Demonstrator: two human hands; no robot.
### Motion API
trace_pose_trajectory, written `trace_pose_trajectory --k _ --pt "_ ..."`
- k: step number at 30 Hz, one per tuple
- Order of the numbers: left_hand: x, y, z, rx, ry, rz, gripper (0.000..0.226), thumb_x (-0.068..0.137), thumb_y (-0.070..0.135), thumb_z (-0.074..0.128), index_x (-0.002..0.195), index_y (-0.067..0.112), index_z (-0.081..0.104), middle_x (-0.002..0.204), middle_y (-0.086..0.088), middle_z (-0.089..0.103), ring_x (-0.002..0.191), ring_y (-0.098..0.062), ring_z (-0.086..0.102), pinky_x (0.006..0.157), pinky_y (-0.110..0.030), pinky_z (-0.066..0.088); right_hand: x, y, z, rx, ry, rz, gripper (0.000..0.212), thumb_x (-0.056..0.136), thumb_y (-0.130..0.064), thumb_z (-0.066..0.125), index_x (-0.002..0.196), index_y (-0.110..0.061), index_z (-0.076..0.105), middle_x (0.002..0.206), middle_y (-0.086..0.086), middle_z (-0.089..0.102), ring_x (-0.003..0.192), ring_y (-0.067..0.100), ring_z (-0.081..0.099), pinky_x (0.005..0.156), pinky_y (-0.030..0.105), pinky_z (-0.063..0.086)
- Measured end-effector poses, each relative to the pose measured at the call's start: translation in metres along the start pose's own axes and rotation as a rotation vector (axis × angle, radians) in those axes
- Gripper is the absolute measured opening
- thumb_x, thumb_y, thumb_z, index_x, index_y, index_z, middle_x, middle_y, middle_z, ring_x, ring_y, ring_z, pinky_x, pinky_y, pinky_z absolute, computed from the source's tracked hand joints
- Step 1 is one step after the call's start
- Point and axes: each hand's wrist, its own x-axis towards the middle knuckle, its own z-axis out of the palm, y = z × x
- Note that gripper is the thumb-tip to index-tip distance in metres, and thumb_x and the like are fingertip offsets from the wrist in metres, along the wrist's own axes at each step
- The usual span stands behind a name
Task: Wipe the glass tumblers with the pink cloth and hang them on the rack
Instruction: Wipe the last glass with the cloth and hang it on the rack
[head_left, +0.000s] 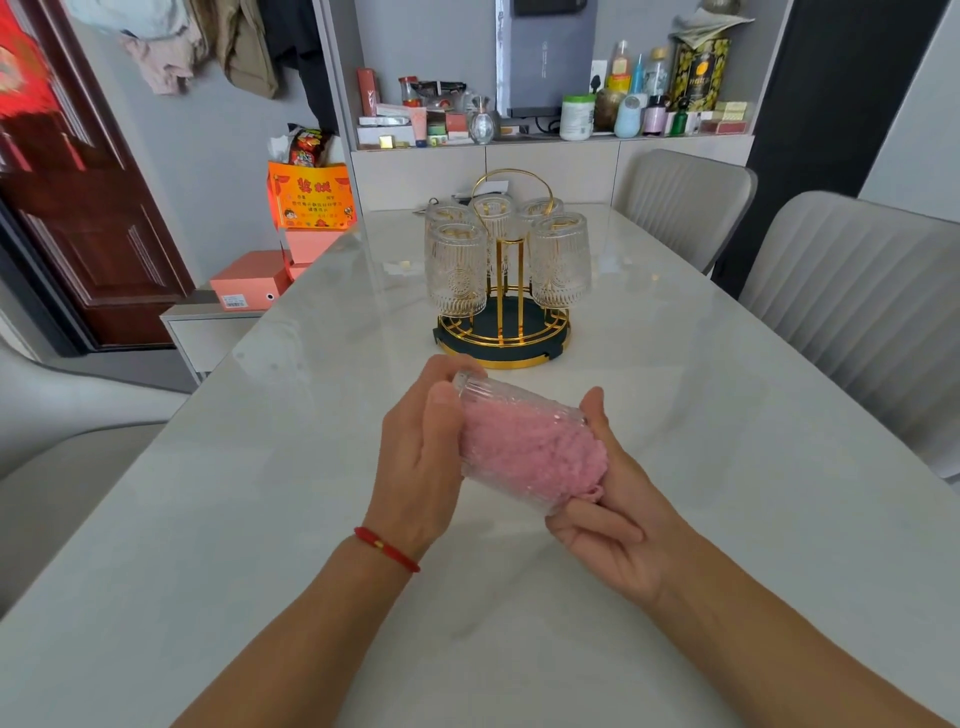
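A ribbed glass tumbler (506, 410) lies tilted in the air above the table, its base pointing away from me. My left hand (421, 462) grips its side, thumb on top. The pink cloth (540, 457) is stuffed inside the glass and bulges out of its mouth. My right hand (618, 525) holds the cloth at the mouth, fingers curled under it. Behind, the gold rack (501, 332) with a dark round base carries several tumblers (456, 270) hung upside down.
The white marble table (260, 467) stretches from me to the rack. Two grey padded chairs (852, 291) stand along the right side. A cluttered shelf (550, 114) lies beyond the far end, and orange boxes (249, 280) sit on a low cabinet at the left.
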Motion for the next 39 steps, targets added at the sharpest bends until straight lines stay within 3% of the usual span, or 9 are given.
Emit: trace_pose_trajectory --k 7,10,14,20,24,29,33,36,39 --pt "0.005 0.005 -0.014 -0.248 -0.276 -0.616 0.046 0.1 0.049 0.033 0.117 0.034 0.072 0.067 -0.001 0.046 0.047 -0.011 0.037 0.041 -0.022 0.027 -0.014 -0.017 0.018 -1.068 0.196 -0.153 0.076 0.094 -0.071 0.015 0.093 -0.031 0.08 0.046 0.011 0.038 0.027 0.015 0.02 0.035 0.02 0.014" --pt "0.005 0.004 -0.01 -0.21 -0.215 -0.758 0.048 0.105 0.043 0.033 0.112 0.023 0.075 0.054 -0.002 0.042 0.04 -0.015 0.029 0.047 -0.02 0.019 -0.016 -0.01 0.021 -1.251 0.158 -0.219 0.086 0.097 -0.065 0.012 0.099 -0.01 0.078 0.042 0.01 0.034 0.028 0.015 0.023 0.035 0.017 0.02" --pt "0.005 0.005 -0.002 -0.134 -0.005 -0.507 0.045 0.106 0.025 0.032 0.097 0.021 0.076 0.066 0.007 0.057 0.052 -0.009 0.053 0.038 -0.019 0.039 -0.008 0.001 0.011 -0.851 0.248 -0.114 0.082 0.085 -0.077 0.029 0.097 -0.009 0.073 0.055 0.013 0.044 0.025 0.013 0.02 0.034 0.02 0.009" --pt "0.004 -0.017 -0.019 0.156 -0.064 0.21 0.054 0.102 0.04 0.024 0.122 0.02 0.07 0.104 0.005 0.067 0.101 -0.019 0.065 0.081 -0.033 0.055 0.0 0.01 0.002 0.052 -0.006 0.067 0.086 0.084 -0.063 0.057 0.135 0.007 0.057 0.127 0.026 0.064 0.022 0.01 0.04 0.019 0.016 0.029" --pt "0.007 0.001 -0.019 -0.136 -0.213 -0.378 0.047 0.087 0.05 0.034 0.114 0.037 0.071 0.089 -0.002 0.058 0.071 -0.012 0.055 0.049 -0.016 0.042 -0.003 -0.007 0.005 -0.552 0.17 -0.018 0.087 0.083 -0.078 0.036 0.113 -0.004 0.07 0.082 0.021 0.058 0.02 0.008 0.024 0.024 0.018 0.013" --pt "0.004 0.009 -0.013 -0.258 -0.157 -0.899 0.044 0.102 0.051 0.039 0.096 0.011 0.057 0.051 0.002 0.028 0.042 -0.013 0.022 0.044 -0.018 0.019 -0.014 -0.007 0.021 -1.142 0.177 -0.196 0.086 0.096 -0.066 0.008 0.098 -0.017 0.079 0.041 0.007 0.036 0.026 0.015 0.021 0.036 0.015 0.018" --pt "0.001 -0.002 -0.003 -0.096 0.035 -0.398 0.045 0.099 0.039 0.036 0.094 0.029 0.08 0.074 0.01 0.061 0.064 -0.013 0.051 0.049 -0.022 0.037 -0.006 0.001 0.008 -0.836 0.243 -0.076 0.084 0.086 -0.079 0.025 0.099 -0.014 0.078 0.051 0.014 0.046 0.023 0.012 0.02 0.034 0.022 0.008" --pt "-0.001 -0.016 -0.011 -0.032 0.038 -0.001 0.048 0.097 0.044 0.034 0.104 0.024 0.078 0.093 0.005 0.073 0.08 -0.022 0.065 0.063 -0.04 0.052 0.002 0.009 0.0 -0.234 0.121 0.053 0.087 0.081 -0.073 0.053 0.129 -0.001 0.065 0.118 0.032 0.062 0.02 0.008 0.026 0.02 0.019 0.018" --pt "-0.001 -0.02 -0.017 0.111 -0.045 0.177 0.053 0.102 0.045 0.027 0.121 0.022 0.071 0.089 0.001 0.07 0.082 -0.024 0.068 0.066 -0.043 0.054 0.002 0.011 -0.002 0.018 0.031 0.065 0.085 0.083 -0.062 0.059 0.133 0.007 0.059 0.127 0.028 0.064 0.019 0.01 0.034 0.019 0.016 0.025"
